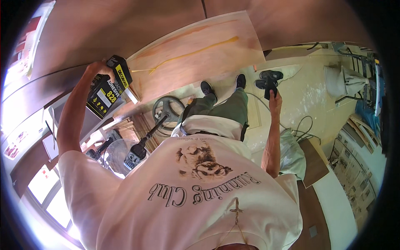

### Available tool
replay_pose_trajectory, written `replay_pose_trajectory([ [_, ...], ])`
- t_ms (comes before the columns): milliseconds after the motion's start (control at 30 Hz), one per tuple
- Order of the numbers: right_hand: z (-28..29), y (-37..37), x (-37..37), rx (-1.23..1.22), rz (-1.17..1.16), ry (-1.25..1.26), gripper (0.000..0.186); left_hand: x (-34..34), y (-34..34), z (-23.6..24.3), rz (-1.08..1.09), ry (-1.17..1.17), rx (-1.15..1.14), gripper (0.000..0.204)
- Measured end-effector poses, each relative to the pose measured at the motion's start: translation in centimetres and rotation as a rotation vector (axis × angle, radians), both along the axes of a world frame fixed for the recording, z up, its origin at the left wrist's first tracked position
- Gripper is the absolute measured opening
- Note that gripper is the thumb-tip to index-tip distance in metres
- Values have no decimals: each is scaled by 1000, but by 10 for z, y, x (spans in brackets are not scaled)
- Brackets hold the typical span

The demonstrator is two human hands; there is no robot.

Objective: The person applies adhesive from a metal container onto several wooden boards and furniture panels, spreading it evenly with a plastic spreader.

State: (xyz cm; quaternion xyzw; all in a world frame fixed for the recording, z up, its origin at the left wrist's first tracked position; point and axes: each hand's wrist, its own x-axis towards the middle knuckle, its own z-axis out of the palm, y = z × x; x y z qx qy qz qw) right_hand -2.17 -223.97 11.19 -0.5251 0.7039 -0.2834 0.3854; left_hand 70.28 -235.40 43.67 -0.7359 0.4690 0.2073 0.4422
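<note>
My left hand point(101, 70) is closed on a black adhesive can point(100, 96) with yellow and white lettering, tilted over the left end of a pale wooden board point(183, 77). A thin amber thread runs from the can's mouth onto the board. There it joins a yellow-amber line of adhesive point(198, 50) that stretches toward the far right. Fainter orange smears lie on the same surface. Beyond the board's right edge, my right hand point(275, 103) holds a small flat black piece point(271, 88); its exact kind is unclear. It is apart from the board.
Dark shoes point(273, 75) lie on the dusty floor point(306, 89) by my right hand. A pedestal fan point(118, 156) with a round base point(168, 109) stands at my left. Cables point(306, 127), a pale bag point(291, 154) and a metal rack point(362, 75) are on the right.
</note>
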Motion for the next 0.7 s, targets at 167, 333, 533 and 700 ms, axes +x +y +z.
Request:
replay_pose_trajectory([
  [167,7,32,4,-33,-14,61,42,-18,-9,-2,205,84,125,93],
  [333,14,63,25,-27,-23,-21,41,-7,-2,-7,131,123,44,85],
  [533,19,103,33,-28,-32,15,40,-14,0,-13,27,145,45,102],
  [700,30,119,42,-77,-15,12,40,16,1,-39,-115,120,78,107],
])
